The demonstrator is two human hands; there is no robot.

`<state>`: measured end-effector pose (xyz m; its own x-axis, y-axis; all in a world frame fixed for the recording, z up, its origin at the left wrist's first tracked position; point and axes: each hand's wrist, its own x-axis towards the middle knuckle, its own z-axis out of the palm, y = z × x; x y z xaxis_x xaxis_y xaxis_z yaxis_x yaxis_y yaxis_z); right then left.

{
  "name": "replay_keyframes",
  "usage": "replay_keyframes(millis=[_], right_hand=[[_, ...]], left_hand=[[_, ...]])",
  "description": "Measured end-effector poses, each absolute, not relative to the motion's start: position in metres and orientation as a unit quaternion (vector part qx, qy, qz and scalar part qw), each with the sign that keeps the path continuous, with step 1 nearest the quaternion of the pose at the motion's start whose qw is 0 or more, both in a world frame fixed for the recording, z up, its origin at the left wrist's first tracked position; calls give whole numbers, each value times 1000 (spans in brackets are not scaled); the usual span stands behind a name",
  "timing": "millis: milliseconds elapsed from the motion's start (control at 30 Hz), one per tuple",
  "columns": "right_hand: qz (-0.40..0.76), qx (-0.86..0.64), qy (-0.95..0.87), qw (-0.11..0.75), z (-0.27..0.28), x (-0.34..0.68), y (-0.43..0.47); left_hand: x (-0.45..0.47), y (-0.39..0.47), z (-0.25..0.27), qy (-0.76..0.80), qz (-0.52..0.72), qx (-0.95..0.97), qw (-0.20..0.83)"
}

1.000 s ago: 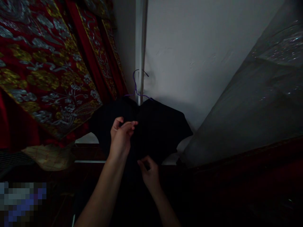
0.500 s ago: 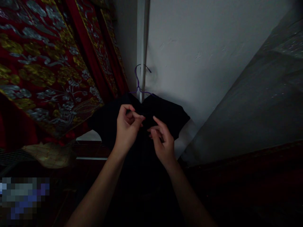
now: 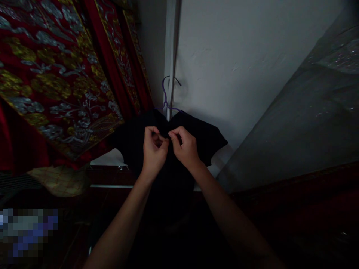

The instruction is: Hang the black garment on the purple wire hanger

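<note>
A black short-sleeved shirt [image 3: 202, 138] hangs on a thin purple wire hanger [image 3: 165, 93], which is hooked at the edge of a pale upright frame. At the shirt's front, just below the neckline, my left hand [image 3: 155, 151] is closed, with thumb and fingertips pinched at the dark cloth. My right hand [image 3: 185, 146] meets it from the other side, thumb and forefinger pressed together close to the left fingertips. Whatever lies between the right fingertips is too small and dark to make out.
Red cloth with gold and silver embroidery [image 3: 56, 86] hangs at the left. Below it is a pale checked bundle [image 3: 61, 181]. A white wall panel [image 3: 224, 56] stands behind the shirt, and clear plastic sheeting [image 3: 297, 123] covers the right side. The light is dim.
My right hand has moved up and left to the left fingertips, and its spread fingers have closed to a pinch. My left hand stays pinched at the shirt front.
</note>
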<state>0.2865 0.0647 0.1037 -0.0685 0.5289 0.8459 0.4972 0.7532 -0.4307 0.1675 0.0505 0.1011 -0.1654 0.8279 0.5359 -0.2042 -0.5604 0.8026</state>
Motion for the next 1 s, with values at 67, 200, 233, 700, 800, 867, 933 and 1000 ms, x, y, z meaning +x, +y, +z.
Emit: replay_keyframes(millis=[67,200,233,700,800,867,933,1000], right_hand=[[4,-345,-719,604,112,286,63],[-8,-325,-665,672,138,296,58],[-10,-324,-649,688,144,302,57],[448,-214,-220,839,106,436,11],[489,-220,-185,823,71,432,-6],[493,-242,-187,815,43,424,-15],[497,-255,-209,803,16,411,-23],[504,-270,-220,790,-2,393,-30]], left_hand=[[169,54,94,306,701,528,370],[169,53,67,347,668,534,386],[168,51,58,360,653,539,392],[141,65,82,419,686,509,308],[143,88,108,409,680,548,264],[148,97,119,410,647,590,255],[153,96,125,415,611,627,246],[157,91,125,442,576,650,226]])
